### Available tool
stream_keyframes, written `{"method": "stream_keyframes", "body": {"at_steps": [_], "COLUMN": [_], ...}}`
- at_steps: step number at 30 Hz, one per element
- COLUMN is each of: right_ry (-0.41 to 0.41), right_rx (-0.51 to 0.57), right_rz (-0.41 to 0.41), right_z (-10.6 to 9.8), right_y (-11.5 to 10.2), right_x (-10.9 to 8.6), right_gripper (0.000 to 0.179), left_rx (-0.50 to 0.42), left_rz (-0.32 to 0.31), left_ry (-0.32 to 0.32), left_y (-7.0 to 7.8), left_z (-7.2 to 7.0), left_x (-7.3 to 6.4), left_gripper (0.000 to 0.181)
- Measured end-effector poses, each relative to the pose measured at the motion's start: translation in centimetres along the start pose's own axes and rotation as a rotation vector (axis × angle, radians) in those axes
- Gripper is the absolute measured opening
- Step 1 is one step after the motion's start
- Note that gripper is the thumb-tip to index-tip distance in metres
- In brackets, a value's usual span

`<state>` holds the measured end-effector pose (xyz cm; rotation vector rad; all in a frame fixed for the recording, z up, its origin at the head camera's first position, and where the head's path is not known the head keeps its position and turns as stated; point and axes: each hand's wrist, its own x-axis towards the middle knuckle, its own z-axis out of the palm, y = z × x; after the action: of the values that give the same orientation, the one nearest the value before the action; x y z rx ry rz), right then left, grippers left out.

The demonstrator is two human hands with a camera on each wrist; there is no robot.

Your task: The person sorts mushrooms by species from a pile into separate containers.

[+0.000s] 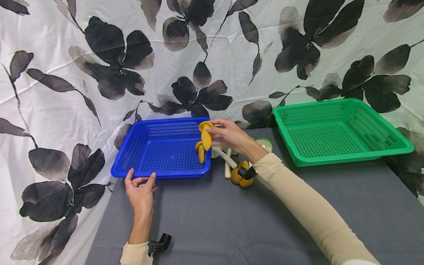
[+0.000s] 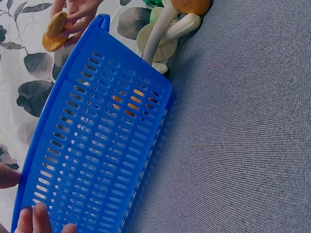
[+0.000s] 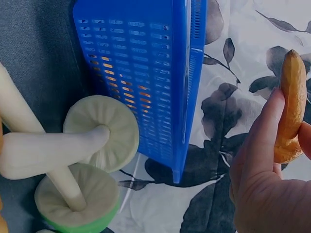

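A yellow mushroom (image 1: 206, 137) is pinched between the thumb and fingers of my right hand (image 1: 229, 137), above the right end of the blue basket (image 1: 161, 175). In the right wrist view the mushroom (image 3: 292, 104) stands clear of the rim. Inside the basket, near its right wall, lies another yellow mushroom (image 1: 201, 154); its orange colour shows through the slots in both wrist views. My left hand (image 1: 140, 191) holds the basket's front rim near the left corner. In the left wrist view, the thumb is at the rim and the fingers (image 2: 40, 221) touch the slotted outer wall.
Right of the blue basket lie pale long-stemmed mushrooms (image 3: 53, 153), some with green caps, and brownish-yellow mushrooms (image 1: 241, 176) under my right wrist. A green basket (image 1: 351, 159) sits at the back right of the grey-covered table (image 1: 212, 221). Behind hangs a flowered cloth (image 1: 238, 66).
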<state>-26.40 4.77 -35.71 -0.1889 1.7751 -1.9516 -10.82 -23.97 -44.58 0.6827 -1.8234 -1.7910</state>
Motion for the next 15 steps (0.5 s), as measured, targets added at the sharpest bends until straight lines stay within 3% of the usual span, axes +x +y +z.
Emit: {"method": "stream_keyframes", "body": {"at_steps": [15], "right_ry": [-0.007], "right_rx": [0.003], "right_rz": [0.036], "right_z": [1.1], "right_y": [0.1], "right_x": [2.1], "right_gripper": [0.046], "left_rx": [0.034], "left_rz": [0.003], "left_ry": [-0.004], "left_y": [0.2], "left_z": [0.0], "left_x": [0.0], "left_gripper": [0.084]}}
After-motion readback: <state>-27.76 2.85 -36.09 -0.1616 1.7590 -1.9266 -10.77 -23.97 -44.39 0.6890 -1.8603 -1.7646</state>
